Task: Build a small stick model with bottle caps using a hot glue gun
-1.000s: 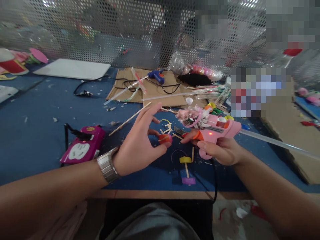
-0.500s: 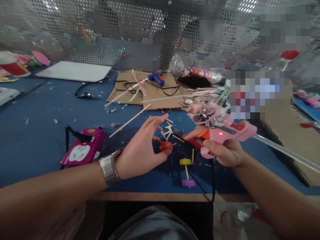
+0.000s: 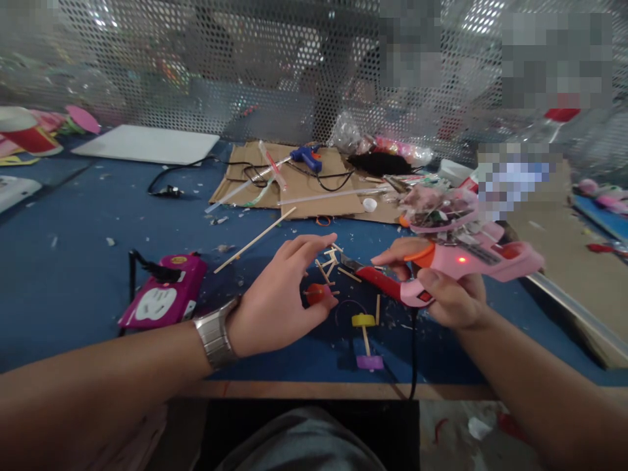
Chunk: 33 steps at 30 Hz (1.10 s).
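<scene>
My left hand, with a metal watch at its wrist, curls around an orange bottle cap with thin sticks by it. The thumb rests against the cap; the index finger stretches out above it, and the other fingertips are partly hidden. In my right hand is a pink hot glue gun with an orange trigger and a lit red light. A red-handled knife shows beside the gun's grip. Between the hands, short wooden sticks lie above a yellow cap and a purple cap joined by a stick.
A magenta power box with a plug stands at left. Farther back, a blue glue gun lies on cardboard by a white board. A long stick lies nearer. Perforated metal borders the table's far side.
My right hand has moved the pink glue gun to the right, showing more of the red knife handle. The orange cap has turned and shifted slightly left at my left hand.
</scene>
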Tool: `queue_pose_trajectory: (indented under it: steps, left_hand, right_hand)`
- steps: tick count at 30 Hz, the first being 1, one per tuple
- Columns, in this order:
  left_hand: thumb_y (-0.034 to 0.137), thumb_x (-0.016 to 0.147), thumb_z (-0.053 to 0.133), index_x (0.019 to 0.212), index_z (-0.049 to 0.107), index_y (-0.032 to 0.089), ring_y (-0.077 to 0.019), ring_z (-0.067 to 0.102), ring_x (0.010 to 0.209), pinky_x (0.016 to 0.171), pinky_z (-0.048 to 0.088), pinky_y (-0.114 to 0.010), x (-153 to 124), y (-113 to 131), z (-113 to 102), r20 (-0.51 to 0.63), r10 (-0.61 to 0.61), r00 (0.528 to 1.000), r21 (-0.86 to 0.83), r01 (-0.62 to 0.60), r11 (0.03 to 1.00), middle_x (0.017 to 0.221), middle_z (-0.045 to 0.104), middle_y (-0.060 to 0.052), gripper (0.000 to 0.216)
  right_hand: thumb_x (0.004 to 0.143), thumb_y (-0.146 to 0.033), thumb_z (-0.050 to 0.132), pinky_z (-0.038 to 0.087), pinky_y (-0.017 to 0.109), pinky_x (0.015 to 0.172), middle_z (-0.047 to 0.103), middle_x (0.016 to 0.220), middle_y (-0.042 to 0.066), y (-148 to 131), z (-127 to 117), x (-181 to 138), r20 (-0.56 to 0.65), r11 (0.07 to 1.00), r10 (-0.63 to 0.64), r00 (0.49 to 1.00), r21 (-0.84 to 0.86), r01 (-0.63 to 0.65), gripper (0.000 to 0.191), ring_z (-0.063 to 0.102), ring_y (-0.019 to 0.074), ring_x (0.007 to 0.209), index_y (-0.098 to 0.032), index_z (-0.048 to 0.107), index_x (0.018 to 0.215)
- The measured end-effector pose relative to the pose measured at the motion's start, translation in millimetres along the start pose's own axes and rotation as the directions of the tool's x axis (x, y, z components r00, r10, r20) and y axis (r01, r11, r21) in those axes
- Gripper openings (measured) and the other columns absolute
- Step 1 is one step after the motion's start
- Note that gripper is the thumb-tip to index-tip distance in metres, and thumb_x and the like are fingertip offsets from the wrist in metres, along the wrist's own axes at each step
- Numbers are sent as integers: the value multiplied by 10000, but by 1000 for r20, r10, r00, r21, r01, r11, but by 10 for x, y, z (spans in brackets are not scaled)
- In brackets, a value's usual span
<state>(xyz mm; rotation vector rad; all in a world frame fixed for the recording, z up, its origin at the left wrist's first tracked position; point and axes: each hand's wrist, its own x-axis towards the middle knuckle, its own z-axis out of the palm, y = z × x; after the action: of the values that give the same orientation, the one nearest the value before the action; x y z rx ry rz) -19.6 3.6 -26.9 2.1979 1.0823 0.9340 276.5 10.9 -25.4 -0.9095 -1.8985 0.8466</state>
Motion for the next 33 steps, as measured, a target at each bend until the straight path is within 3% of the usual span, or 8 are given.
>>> queue_pose_trajectory:
  steps: [7, 13, 16, 20, 23, 27, 29, 33]
  left_hand:
    - [267, 992, 753, 1368, 722, 215, -309, 712, 1235, 1099, 603, -490, 20, 109, -84, 17, 145, 989, 55, -145, 988, 1309, 794, -109, 381]
    - [302, 1146, 520, 1229, 824, 174, -249, 765, 1039, 967, 595, -417, 3, 125, -128, -15, 253, 967, -205, -251, 946, 1116, 861, -99, 340]
    - [285, 1174, 425, 1116, 869, 159, -221, 780, 935, 868, 609, -370, 2, 127, -124, -63, 188, 980, -295, -198, 935, 957, 862, -98, 465]
    - [179, 1062, 618, 946, 881, 175, -190, 815, 927, 850, 632, -299, 36, 132, -112, -50, 84, 995, -251, -94, 963, 958, 883, -71, 287]
    - [115, 954, 708, 1032, 897, 176, -180, 821, 876, 823, 640, -289, 55, 133, -108, -54, 45, 998, -210, -55, 976, 997, 889, -63, 213]
    - [270, 1105, 591, 924, 893, 175, -189, 814, 864, 791, 631, -310, 43, 145, -127, -36, 53, 998, -273, -61, 960, 924, 880, -79, 365]
    - [295, 1158, 489, 963, 900, 179, -186, 807, 837, 764, 621, -321, 37, 149, -136, -41, 15, 999, -287, -26, 958, 919, 876, -83, 470]
    - [229, 1077, 605, 1196, 857, 191, -219, 799, 956, 839, 621, -361, 51, 114, -125, -79, -63, 995, -265, 40, 963, 1136, 870, -90, 281]
  right_hand:
    - [1068, -599, 546, 536, 545, 998, 750, 1116, 110, 12, -7, 7, 58, 995, -91, 994, -31, 93, 464, 680, 340, 994, -303, 850, 1256]
    - [1086, -541, 536, 527, 498, 940, 764, 1100, 110, -37, 32, 68, 72, 981, -191, 979, -14, 193, 454, 683, 320, 1001, -273, 859, 1258]
    - [1073, -526, 557, 508, 461, 877, 759, 1085, 103, -7, 46, 92, 80, 968, -249, 965, 13, 249, 451, 663, 300, 972, -253, 856, 1270]
    - [1069, -519, 573, 505, 439, 853, 728, 1065, 88, 31, 51, 87, 78, 970, -238, 968, 67, 234, 446, 652, 273, 934, -243, 850, 1283]
    - [1058, -516, 585, 506, 430, 830, 709, 1052, 83, 47, 50, 68, 34, 969, -238, 971, 80, 235, 428, 639, 260, 902, -245, 858, 1247]
    - [1065, -537, 570, 479, 415, 764, 692, 1023, 91, 64, 39, 51, 19, 974, -216, 976, 76, 214, 443, 621, 261, 874, -243, 858, 1229]
    - [1074, -540, 565, 487, 418, 774, 706, 1036, 99, 43, 38, 65, 28, 973, -224, 974, 57, 222, 447, 629, 265, 882, -240, 855, 1236]
    - [1087, -509, 563, 542, 429, 809, 731, 994, 92, -57, 62, 142, 89, 965, -260, 961, 57, 256, 406, 690, 277, 904, -243, 850, 1196]
